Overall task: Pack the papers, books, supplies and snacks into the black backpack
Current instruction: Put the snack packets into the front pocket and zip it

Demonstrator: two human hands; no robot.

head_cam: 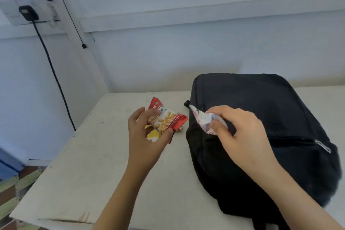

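The black backpack (265, 117) lies flat on the right half of the cream table (93, 164). My left hand (147, 140) grips a red peanut snack packet (165, 119) just left of the bag, with a yellow packet (153, 134) partly showing under it. My right hand (240, 130) pinches a crumpled white and red wrapper (200, 119) over the bag's left edge. A zip pull (323, 146) shows on the bag's right side. Whether a pocket is open under the wrapper is hidden.
The table stands in a corner against pale walls. A wall socket (28, 13) with a black plug and a cable hanging down is at the upper left. A green and brown striped fabric (16, 188) lies past the table's left edge.
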